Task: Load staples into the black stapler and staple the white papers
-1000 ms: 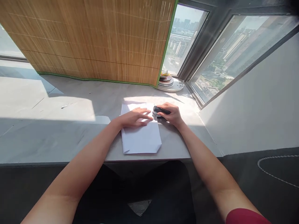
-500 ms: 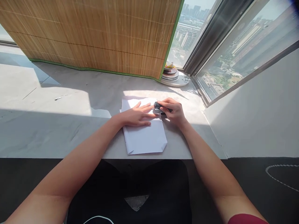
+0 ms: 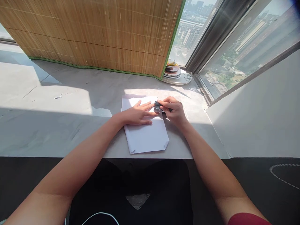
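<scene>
Right hand [image 3: 174, 110] grips the black stapler [image 3: 157, 105], its head at the right edge of the white paper [image 3: 148, 137]. Left hand [image 3: 138, 115] lies flat on the paper, fingers spread, beside the stapler. Stacked plates [image 3: 172, 74] rest on the desk [image 3: 58, 134] beyond the right hand

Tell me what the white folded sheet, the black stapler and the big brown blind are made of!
White folded sheet: matte paper, it seems; it's thin and creased at its corners.
Black stapler: probably plastic with some metal, since it's dark with silvery glints, but much is hidden.
Big brown blind: likely bamboo or reed, judging by its fine, straw-coloured strips.
</scene>
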`<state>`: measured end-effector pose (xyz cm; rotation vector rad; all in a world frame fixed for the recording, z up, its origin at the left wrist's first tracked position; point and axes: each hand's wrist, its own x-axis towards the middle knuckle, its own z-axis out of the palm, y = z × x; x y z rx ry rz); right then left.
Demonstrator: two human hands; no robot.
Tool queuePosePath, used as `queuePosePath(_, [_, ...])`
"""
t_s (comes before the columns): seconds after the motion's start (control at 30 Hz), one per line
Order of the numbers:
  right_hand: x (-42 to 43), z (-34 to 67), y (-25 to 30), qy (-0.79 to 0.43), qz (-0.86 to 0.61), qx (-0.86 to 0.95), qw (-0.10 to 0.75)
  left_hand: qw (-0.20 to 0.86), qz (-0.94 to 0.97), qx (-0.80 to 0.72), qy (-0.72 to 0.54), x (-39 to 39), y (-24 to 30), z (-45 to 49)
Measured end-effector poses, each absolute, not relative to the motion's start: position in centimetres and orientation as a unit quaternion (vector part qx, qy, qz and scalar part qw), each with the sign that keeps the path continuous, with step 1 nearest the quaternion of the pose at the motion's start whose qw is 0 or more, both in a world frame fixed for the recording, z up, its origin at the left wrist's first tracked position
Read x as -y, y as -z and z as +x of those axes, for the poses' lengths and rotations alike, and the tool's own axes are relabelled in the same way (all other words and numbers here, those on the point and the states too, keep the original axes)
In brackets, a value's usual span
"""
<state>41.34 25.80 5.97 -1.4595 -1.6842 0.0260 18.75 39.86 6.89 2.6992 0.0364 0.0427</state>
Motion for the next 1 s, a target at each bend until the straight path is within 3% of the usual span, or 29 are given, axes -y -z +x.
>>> queuePosePath(0.37, [-25.7, 41.4, -6.0, -0.009, -0.625, 0.679, 0.385, 0.214, 0.977, -0.016, 0.003, -39.9, -7.0, 18.7])
queuePosePath(0.8, [-25.7, 40.0, -7.0, 0.064, -0.672, 0.713, 0.187, 0.234, 0.972, -0.017, -0.006, -39.9, -7.0, 18.6])
queuePosePath(1.0, [-25.3, 40.0, -6.6, 0.072, -0.676, 0.693, 0.241, 0.229, 0.973, -0.021, 0.013, -40.1, -7.1, 18.6])
